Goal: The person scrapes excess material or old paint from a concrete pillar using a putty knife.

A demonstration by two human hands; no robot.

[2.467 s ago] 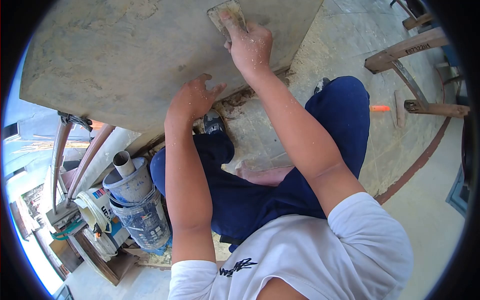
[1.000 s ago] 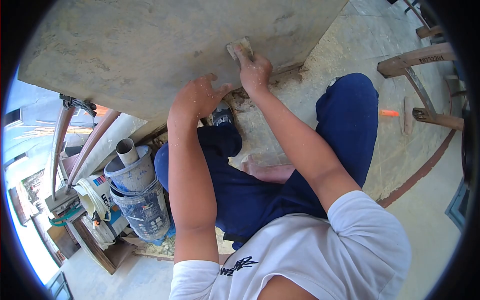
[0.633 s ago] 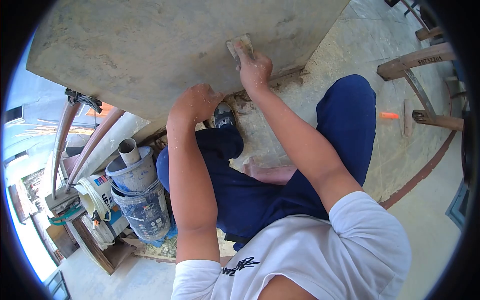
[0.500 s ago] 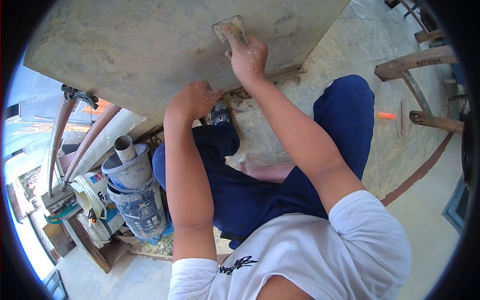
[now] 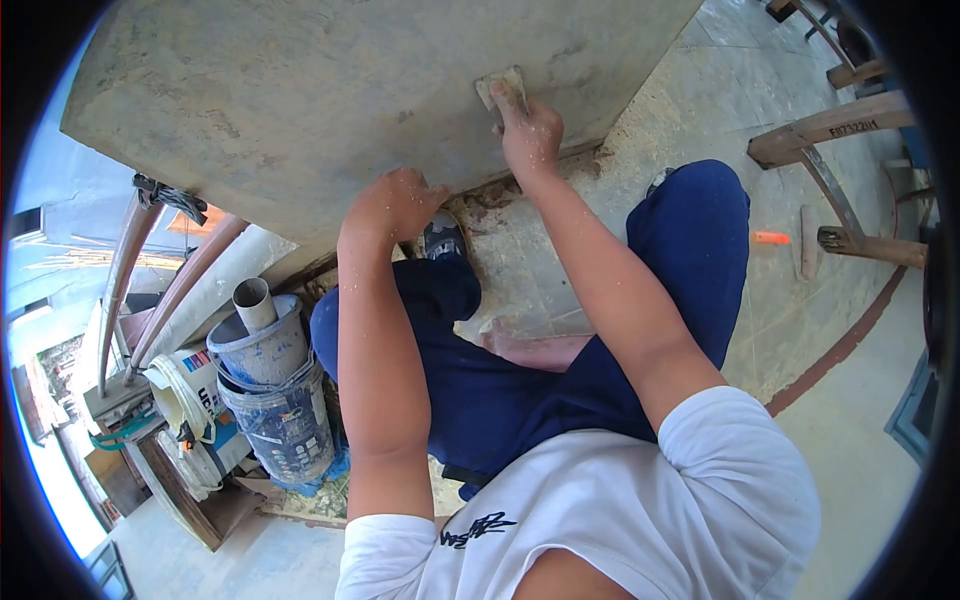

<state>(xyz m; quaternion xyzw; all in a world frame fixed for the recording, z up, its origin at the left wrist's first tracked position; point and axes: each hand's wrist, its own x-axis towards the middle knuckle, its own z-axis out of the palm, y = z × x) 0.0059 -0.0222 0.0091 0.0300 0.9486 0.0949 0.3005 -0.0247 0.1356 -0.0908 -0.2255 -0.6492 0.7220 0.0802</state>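
My right hand grips a small flat rectangular scraper, its face smeared with grey, and holds it against the grey plastered wall panel. The thumb lies along the scraper's back. Lower and to the left, my left hand is closed beside the panel's lower part, thumb sticking out to the right. Its curled fingers are turned away, so whatever they may hold is hidden. Pale specks dot both hands and forearms.
Stacked grey buckets with a pipe stand at left, beside a white container. A wooden frame stands at right. An orange object lies on the floor near a short bar. My shoe is below the panel.
My right hand has slid with the scraper rightward and down across the panel. My left hand stays closed in nearly the same place, and the whole view has shifted slightly.
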